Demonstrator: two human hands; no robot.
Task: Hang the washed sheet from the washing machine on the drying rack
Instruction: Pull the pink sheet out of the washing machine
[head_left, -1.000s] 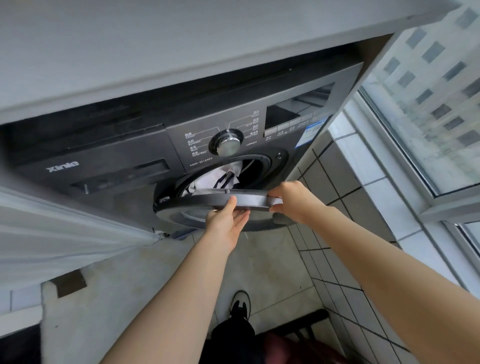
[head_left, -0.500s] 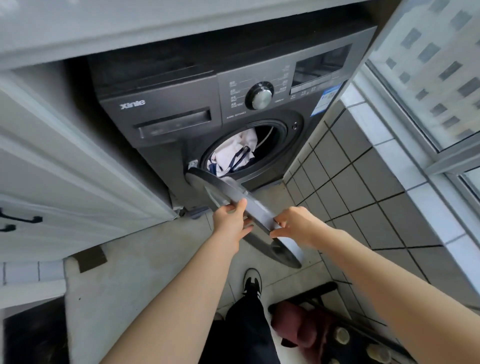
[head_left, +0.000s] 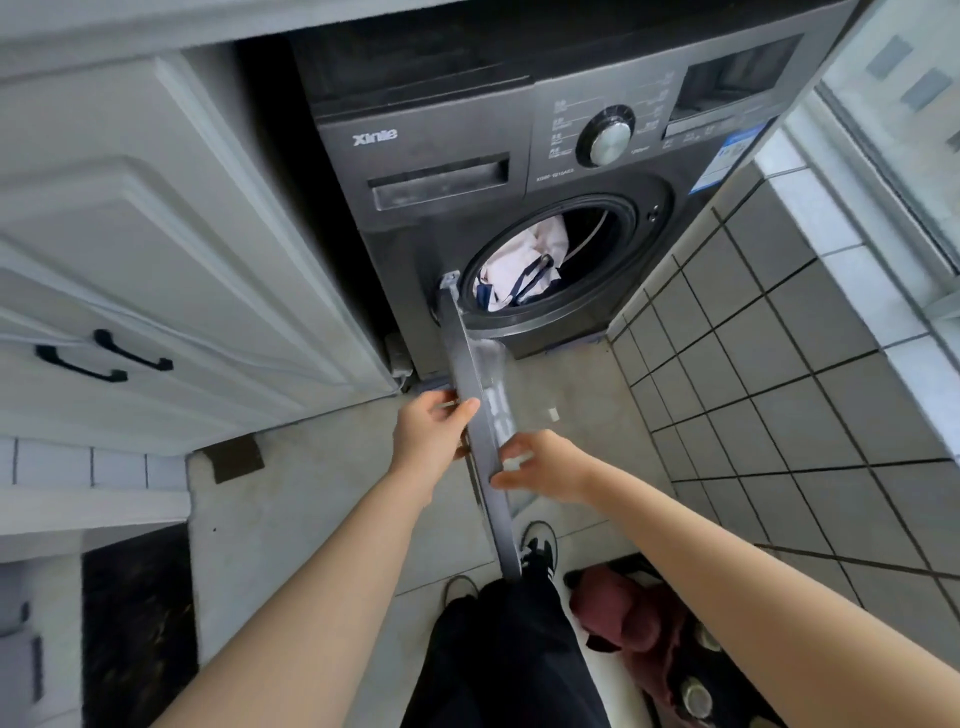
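The dark grey washing machine (head_left: 467, 156) stands under a counter with its round door (head_left: 470, 364) swung wide open, edge-on toward me. Inside the drum lies a white sheet (head_left: 524, 260) with dark blue strips, bunched up. My left hand (head_left: 428, 436) grips the door's rim from the left, thumb on the edge. My right hand (head_left: 550, 470) holds the rim from the right, fingers on the glass side. No drying rack is in view.
A white cabinet (head_left: 156, 234) with black handles flanks the machine on the left. A grey tiled wall (head_left: 779, 338) and a window (head_left: 909, 104) close the right side. Dark red footwear (head_left: 623, 608) lies by my shoe (head_left: 540, 545) on the floor.
The door has swung from nearly shut to wide open, with both hands moving back with it. The drum opening and the sheet inside now show fully.
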